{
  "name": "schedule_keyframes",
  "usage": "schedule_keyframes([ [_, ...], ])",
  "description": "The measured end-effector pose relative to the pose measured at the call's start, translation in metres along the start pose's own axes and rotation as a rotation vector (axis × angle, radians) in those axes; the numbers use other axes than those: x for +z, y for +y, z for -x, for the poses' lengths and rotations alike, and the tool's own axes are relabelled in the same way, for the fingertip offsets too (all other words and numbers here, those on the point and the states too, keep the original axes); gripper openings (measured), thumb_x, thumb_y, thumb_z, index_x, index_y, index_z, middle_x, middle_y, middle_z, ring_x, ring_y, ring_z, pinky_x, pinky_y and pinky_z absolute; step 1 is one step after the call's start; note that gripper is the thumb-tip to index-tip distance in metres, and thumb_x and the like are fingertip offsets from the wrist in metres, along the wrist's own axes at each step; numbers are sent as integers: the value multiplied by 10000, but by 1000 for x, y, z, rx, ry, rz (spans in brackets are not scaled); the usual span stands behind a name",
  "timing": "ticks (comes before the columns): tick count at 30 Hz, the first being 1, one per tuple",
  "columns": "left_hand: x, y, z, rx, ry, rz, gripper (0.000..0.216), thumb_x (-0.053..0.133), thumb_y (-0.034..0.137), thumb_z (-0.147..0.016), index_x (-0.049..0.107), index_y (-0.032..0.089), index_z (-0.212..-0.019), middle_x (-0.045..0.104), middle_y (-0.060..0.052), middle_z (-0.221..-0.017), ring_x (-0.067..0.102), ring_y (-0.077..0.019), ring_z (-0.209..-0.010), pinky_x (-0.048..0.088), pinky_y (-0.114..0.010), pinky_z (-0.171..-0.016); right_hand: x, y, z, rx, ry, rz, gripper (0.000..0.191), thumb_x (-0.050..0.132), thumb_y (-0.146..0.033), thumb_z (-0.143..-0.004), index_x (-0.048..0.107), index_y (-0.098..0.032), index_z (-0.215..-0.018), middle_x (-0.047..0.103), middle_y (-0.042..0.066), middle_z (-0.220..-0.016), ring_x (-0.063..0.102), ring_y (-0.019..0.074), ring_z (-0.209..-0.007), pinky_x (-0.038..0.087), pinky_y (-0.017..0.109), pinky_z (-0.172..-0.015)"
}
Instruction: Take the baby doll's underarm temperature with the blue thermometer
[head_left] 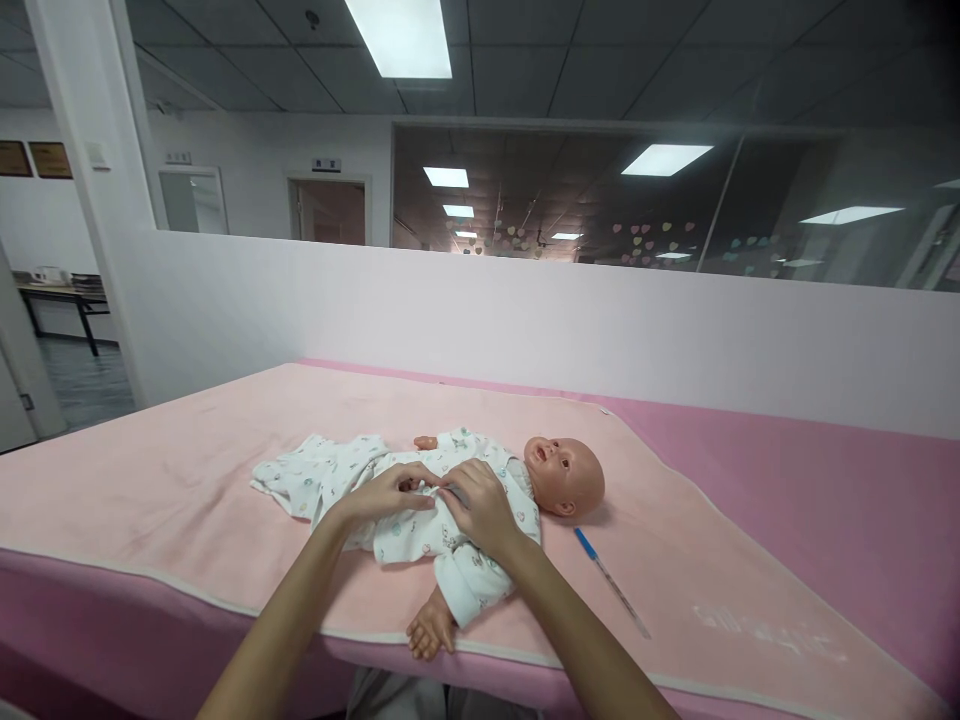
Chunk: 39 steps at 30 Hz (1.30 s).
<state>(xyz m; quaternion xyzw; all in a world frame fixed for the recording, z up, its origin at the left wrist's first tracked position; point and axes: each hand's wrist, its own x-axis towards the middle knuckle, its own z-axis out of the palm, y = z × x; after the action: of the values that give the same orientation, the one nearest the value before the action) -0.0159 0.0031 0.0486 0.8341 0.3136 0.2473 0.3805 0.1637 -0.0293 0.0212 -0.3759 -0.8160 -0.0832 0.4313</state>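
Note:
A baby doll [564, 474] lies on its back on a light pink blanket [187, 480], head to the right. It wears a white patterned romper [330, 472]. My left hand [391, 492] and my right hand [480, 506] meet over the doll's chest, fingers pinched together on the romper's front fabric. The doll's near arm sticks out toward me, its bare hand [431, 630] at the blanket's front edge. Its far hand shows beyond the chest.
A thin thermometer with a blue cap [611, 582] lies on the blanket just right of the doll. The blanket covers a darker pink mattress [825, 480]. A white partition wall [525, 320] runs behind it, with glass above.

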Motion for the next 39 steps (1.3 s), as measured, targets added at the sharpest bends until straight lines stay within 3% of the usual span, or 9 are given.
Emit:
schedule_keyframes([
  [4, -1, 4, 3, -39, -10, 86, 260, 542, 400, -710, 550, 178, -845, 425, 29, -690, 371, -110, -651, 324, -216, -608, -1, -1, 0, -8, -4, -26, 111, 473, -125, -771, 555, -193, -802, 573, 28, -783, 477, 162, -791, 367, 304, -720],
  [9, 0, 3, 2, 11, -4, 159, 203, 558, 361, -697, 517, 164, -724, 448, 34, -676, 388, -96, -626, 336, -204, -592, -2, -4, 0, 9, 7, -16, 87, 498, -127, -740, 546, -183, -785, 567, 27, -779, 471, 161, -796, 363, 303, -732],
  [19, 4, -5, 0, -10, 167, 77, 143, 548, 264, -679, 619, 155, -737, 600, -7, -731, 502, -121, -681, 401, -213, -630, -1, -1, 0, 47, 14, 51, 70, 486, -147, -778, 545, -182, -763, 574, 25, -758, 475, 157, -766, 354, 302, -713],
  [32, 11, -12, -2, 39, 294, -140, 167, 550, 274, -660, 645, 173, -754, 648, -6, -722, 539, -129, -645, 421, -214, -597, 1, 0, -1, 61, 0, 72, 96, 488, -135, -781, 563, -192, -762, 577, 19, -749, 482, 157, -762, 359, 298, -711],
  [39, 11, -5, -1, 43, 344, -126, 213, 522, 260, -679, 663, 179, -817, 671, -10, -776, 582, -157, -750, 439, -220, -669, 1, 1, 0, 71, 20, 56, 108, 477, -135, -792, 568, -192, -780, 576, 23, -762, 481, 157, -776, 365, 295, -712],
])
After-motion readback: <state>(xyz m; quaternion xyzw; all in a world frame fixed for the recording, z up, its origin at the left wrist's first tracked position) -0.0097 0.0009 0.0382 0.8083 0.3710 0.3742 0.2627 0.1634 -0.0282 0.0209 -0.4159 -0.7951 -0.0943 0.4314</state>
